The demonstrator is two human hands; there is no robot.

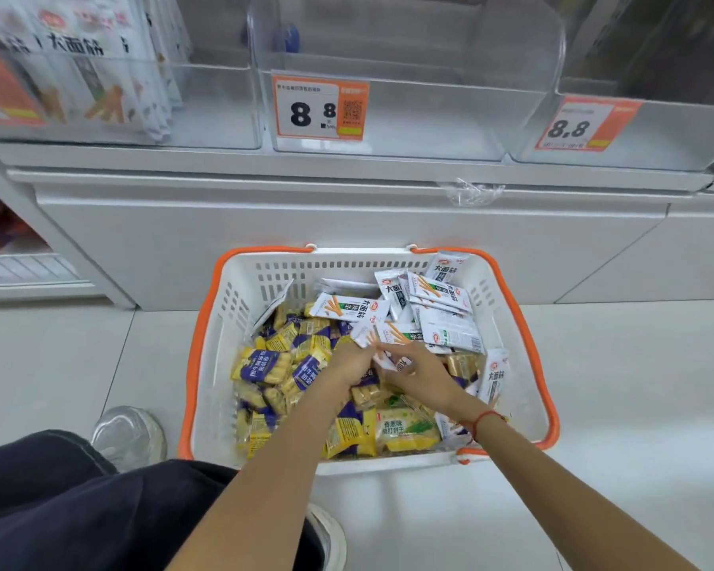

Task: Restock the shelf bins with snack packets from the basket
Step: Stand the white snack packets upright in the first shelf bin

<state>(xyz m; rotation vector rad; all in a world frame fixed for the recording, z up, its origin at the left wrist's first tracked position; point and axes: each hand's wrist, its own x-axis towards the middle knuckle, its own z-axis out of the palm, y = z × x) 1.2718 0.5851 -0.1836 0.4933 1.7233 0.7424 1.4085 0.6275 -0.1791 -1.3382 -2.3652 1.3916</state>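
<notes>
Packet-filled basket (207, 364) below seemingly bare bins (388, 129)

Both hands (349, 358) (419, 375) grasping white packets (374, 348) inside basket (240, 298).

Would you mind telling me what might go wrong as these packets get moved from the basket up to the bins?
1. Both hands, left hand and right hand, meet on small white packets; a loose grip could drop some.
2. Yellow packets lie mixed in the basket, so a wrong one might be scooped.
3. The middle bin sits well above; packets may spill on the lift.
</notes>
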